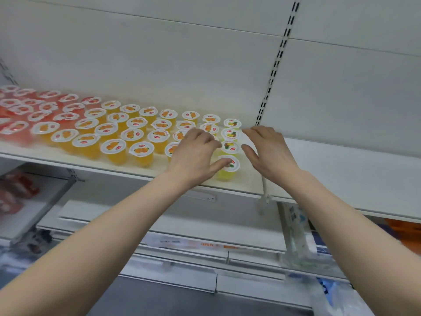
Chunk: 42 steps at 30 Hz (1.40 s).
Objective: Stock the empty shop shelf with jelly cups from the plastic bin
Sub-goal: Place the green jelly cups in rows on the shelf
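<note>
White shelf [341, 169] carries rows of red [21, 109], orange [136, 135], yellow jelly cups [229, 166], upright.

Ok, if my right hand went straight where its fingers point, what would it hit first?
Probably the pale yellow jelly cups just left of the right hand; depth is unclear.

On the white metal shelf [341, 174], red plastic jelly cups [20, 110] fill the left end, with orange plastic jelly cups [114, 147] to their right. Rightmost, yellow plastic jelly cups [230, 134] stand in a front-to-back column.
</note>
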Tool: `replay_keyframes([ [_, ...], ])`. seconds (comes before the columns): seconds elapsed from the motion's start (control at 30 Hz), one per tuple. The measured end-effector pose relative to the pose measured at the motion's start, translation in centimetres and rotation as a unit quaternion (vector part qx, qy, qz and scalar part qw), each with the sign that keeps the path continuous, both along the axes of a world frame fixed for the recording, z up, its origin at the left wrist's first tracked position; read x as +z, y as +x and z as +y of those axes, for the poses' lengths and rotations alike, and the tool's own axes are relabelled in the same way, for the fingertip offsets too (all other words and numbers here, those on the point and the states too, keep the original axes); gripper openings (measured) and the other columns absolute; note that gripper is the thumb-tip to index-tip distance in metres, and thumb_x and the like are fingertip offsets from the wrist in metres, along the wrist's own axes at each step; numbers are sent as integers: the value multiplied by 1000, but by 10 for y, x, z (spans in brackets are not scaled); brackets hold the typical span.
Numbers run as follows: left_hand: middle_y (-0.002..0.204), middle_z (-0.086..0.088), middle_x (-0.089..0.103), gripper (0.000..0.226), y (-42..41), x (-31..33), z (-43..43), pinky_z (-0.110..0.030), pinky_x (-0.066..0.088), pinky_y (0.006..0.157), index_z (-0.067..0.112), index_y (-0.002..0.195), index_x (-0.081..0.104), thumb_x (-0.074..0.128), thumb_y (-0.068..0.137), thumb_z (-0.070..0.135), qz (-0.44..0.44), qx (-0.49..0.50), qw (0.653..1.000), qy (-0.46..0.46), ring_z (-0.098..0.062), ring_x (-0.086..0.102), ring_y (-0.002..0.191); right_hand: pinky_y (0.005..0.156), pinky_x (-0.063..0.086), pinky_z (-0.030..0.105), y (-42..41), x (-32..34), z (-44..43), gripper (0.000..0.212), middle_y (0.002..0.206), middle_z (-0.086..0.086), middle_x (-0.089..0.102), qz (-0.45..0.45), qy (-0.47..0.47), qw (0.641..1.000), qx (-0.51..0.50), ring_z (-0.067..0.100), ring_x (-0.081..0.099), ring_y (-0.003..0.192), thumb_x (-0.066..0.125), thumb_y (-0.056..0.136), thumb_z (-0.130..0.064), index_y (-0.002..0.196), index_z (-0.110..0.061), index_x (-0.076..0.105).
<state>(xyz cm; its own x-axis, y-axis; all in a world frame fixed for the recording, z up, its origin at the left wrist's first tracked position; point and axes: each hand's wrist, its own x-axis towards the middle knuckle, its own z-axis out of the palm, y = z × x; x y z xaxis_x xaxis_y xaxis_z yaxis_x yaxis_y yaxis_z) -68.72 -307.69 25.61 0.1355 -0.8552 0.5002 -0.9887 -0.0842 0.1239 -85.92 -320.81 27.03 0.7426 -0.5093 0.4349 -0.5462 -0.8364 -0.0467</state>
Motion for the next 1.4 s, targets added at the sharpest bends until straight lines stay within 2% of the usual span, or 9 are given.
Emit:
replay_keyframes([
  [0.2, 115, -5, 65, 56, 33, 23, 38, -39, 42, 95, 16, 117, 65, 36, 89, 55, -17, 52, 998, -22, -29, 52, 112, 91, 43, 45, 27, 10, 20, 44, 121, 12, 62, -15, -12, 998, 56, 36, 56, 111, 49, 92, -32, 127, -8, 60],
  [0.53, 107, -8, 65, 48, 96, 20, 168, -39, 44, 93, 12, 116, 66, 45, 91, 48, -54, 173, 982, -43, -31, 56, 103, 90, 47, 48, 124, 15, 108, 48, 120, 12, 62, -10, -59, 976, 208, 36, 58, 109, 43, 93, -39, 126, -9, 60],
  [0.73, 110, -7, 62, 46, 150, 4, 286, -35, 42, 94, 11, 121, 61, 49, 93, 46, -38, 258, 965, -36, -29, 54, 105, 93, 47, 48, 214, 9, 198, 47, 120, 16, 61, -19, -75, 941, 329, 38, 57, 108, 46, 94, -34, 128, -4, 59],
  [0.9, 115, -9, 61, 49, 198, -11, 395, -38, 44, 94, 9, 124, 59, 46, 93, 45, -15, 319, 948, -7, -29, 55, 106, 93, 45, 48, 294, -3, 293, 47, 121, 16, 59, -28, -84, 908, 409, 36, 54, 108, 50, 92, -31, 130, -4, 56],
  [1.0, 114, -9, 62, 45, 224, -20, 457, -38, 45, 90, 12, 125, 59, 49, 93, 43, -7, 354, 935, -5, -29, 56, 104, 95, 41, 44, 338, -15, 353, 48, 124, 13, 58, -25, -72, 893, 444, 33, 53, 112, 48, 93, -33, 132, -6, 54],
  [1.17, 113, -7, 62, 49, 269, -44, 546, -38, 48, 84, 13, 123, 59, 44, 93, 48, 12, 408, 913, 9, -28, 57, 102, 94, 43, 43, 409, -42, 443, 45, 124, 14, 57, -18, -44, 870, 492, 33, 54, 112, 56, 92, -28, 132, -6, 54],
  [1.33, 114, -7, 62, 47, 307, -81, 611, -35, 42, 93, 12, 123, 60, 45, 94, 46, 57, 449, 892, 4, -28, 56, 106, 95, 37, 36, 467, -73, 509, 46, 123, 13, 59, -5, -19, 845, 535, 31, 55, 110, 52, 91, -30, 130, -4, 56],
  [1.4, 114, -5, 62, 45, 321, -98, 629, -33, 40, 93, 13, 123, 61, 46, 94, 44, 73, 466, 882, 1, -27, 54, 106, 98, 38, 37, 488, -90, 527, 48, 124, 13, 59, 19, 5, 837, 547, 31, 55, 113, 48, 92, -32, 130, -5, 56],
])
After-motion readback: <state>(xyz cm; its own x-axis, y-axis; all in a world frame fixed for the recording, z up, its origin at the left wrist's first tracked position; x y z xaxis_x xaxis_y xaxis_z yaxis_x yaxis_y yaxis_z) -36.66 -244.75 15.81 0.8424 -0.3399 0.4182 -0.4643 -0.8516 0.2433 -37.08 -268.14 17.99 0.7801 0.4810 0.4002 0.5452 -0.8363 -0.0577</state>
